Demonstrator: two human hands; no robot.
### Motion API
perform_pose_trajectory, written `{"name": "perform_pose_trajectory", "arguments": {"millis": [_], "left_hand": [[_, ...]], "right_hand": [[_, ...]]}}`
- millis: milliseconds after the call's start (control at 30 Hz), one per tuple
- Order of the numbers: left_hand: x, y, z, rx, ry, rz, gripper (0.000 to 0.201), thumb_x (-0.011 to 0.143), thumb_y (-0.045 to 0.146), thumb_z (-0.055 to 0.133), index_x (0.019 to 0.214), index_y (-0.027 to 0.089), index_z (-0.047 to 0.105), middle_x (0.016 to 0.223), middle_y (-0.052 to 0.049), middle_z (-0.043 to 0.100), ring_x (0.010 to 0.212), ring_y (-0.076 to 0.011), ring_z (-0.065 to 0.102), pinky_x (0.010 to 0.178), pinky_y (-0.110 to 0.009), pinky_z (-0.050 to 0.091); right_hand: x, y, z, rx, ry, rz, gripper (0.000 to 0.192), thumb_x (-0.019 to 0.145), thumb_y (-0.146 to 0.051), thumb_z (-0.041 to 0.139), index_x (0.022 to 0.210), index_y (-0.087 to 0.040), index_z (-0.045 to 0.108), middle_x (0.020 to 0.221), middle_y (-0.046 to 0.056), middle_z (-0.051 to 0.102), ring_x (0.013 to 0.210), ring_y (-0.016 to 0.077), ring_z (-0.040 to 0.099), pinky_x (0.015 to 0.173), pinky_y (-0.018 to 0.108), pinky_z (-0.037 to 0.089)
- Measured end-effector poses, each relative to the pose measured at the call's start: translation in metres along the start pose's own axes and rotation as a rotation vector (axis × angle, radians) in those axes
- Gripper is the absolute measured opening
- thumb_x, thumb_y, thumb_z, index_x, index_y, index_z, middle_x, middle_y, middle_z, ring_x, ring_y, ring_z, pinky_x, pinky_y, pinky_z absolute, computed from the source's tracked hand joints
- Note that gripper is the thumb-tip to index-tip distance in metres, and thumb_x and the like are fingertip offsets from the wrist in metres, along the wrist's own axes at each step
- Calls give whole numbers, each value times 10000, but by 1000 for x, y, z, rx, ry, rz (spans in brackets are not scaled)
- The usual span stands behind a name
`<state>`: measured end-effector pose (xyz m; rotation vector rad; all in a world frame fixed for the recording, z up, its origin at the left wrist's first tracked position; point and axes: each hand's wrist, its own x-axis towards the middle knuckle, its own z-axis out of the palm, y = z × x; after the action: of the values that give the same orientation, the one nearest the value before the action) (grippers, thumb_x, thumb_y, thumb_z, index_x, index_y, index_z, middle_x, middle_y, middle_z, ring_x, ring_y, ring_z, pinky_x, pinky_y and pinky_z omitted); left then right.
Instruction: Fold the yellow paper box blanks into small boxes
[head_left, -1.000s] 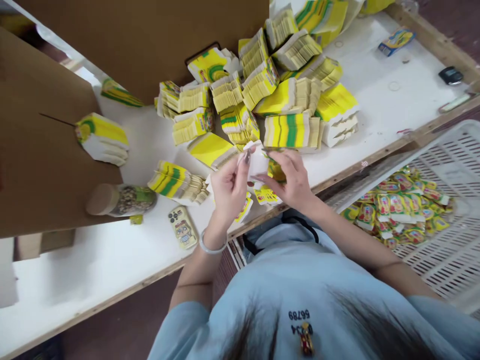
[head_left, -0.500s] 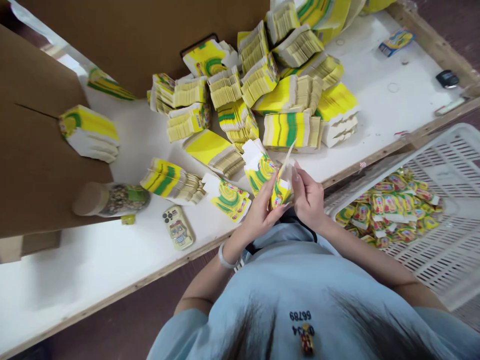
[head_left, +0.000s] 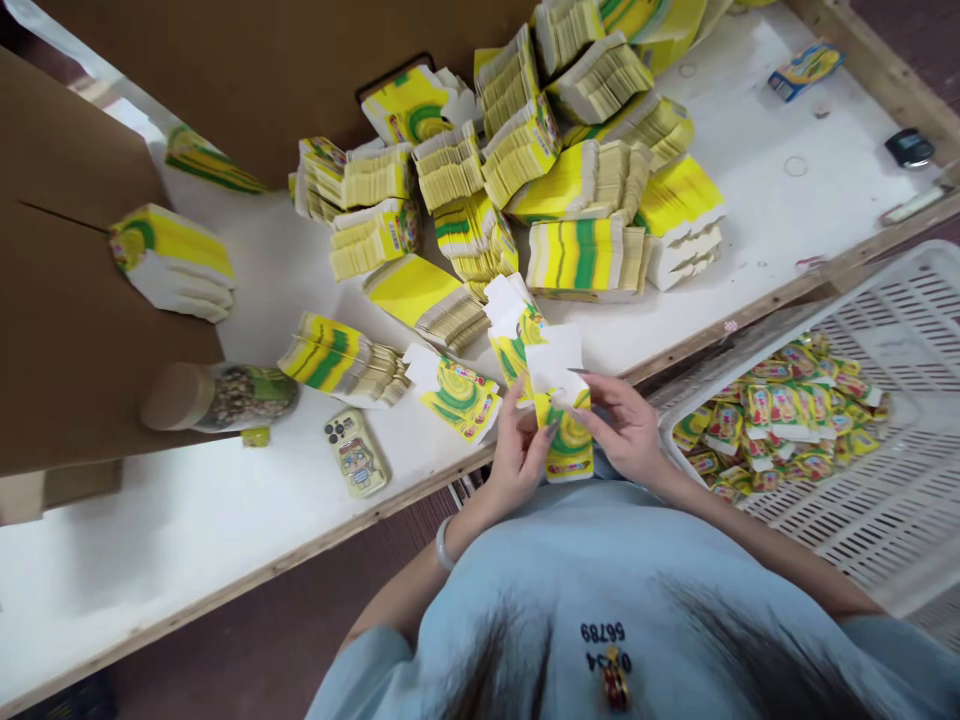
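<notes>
two bare hands are on one small yellow-and-green carton: our left hand pinches its left side, thumb on the printed face, and our right hand has the right side near the flap end, thumb and fingers closed to about the thinness of card. it is held up over the table's near edge, just in front of our blue shirt, with the white flaps standing open at the far end. we judge the step to be handling the carton at that open end; work on those flaps would call for a steady left pinch and a light right fingertip, since thin card could crease. just behind it lies a second carton, partly hidden, and to the left a third carton, flat on the white table. farther out, many carton stacks crowd the middle, beside a phone and a lidded jar. brown cardboard walls off the back. at right, a blue box sits near the far corner, and below the table edge a white crate holds bright packs above a dark floor.
</notes>
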<state>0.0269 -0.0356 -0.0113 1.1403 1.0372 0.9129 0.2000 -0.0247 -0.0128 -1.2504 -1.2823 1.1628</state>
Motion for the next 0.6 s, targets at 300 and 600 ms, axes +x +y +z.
{"name": "perform_pose_trajectory", "arguments": {"millis": [300,600], "left_hand": [[-12,3,-13,16,-98,-12,527,987,469,599,1453,272,453,920,-39,683,681,-133,589,636,-259,515],[-9,18,-16,166,-111,-25,512,986,512,568,1344,168,692,1212,-137,772,982,-225,737,819,-302,601]], "right_hand": [[-8,-6,-16,-15,-89,4,198,1002,-387,596,1112,-237,665,915,30,765,760,148,722,704,260,596],[-11,-28,-39,-61,-485,58,439,935,-451,689,1326,-255,653,1262,106,729,1069,222,744,899,354,626]]}}
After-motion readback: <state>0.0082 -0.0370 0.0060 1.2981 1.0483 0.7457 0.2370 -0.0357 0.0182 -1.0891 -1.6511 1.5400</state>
